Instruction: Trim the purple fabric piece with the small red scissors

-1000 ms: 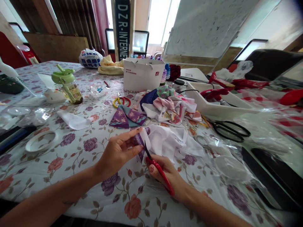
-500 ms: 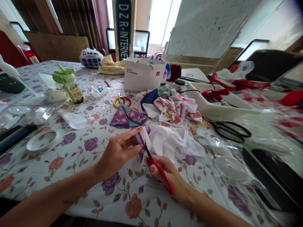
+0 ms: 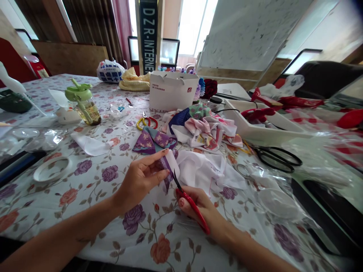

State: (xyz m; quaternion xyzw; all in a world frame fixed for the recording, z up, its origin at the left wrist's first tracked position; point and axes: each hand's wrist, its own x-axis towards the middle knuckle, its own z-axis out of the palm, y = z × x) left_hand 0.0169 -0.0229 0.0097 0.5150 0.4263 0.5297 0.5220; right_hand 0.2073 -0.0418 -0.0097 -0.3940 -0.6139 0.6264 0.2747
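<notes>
My left hand (image 3: 139,179) is closed, pinching a strip of purple patterned fabric (image 3: 168,174) with a white underside between thumb and fingers. Red-handled scissors (image 3: 195,212) are gripped in my right hand (image 3: 200,204). Their dark blades point up and touch or nearly touch the edge of the strip; I cannot tell whether they cut into it. Just behind the strip, a piece of white fabric (image 3: 202,170) lies crumpled. A folded purple and teal fabric piece (image 3: 154,141) rests beyond my left fingertips.
Behind the hands lie a pile of printed fabric (image 3: 202,126), red-and-yellow pliers (image 3: 147,121) and a white box (image 3: 173,90). Black scissors (image 3: 278,158) and plastic packaging (image 3: 272,192) are at right. A tape roll (image 3: 52,169) and a jar with a green lid (image 3: 86,107) stand at left.
The strip in my left hand has turned slightly, showing more of its white underside. The scissors have barely moved; the whole view has shifted a little.
</notes>
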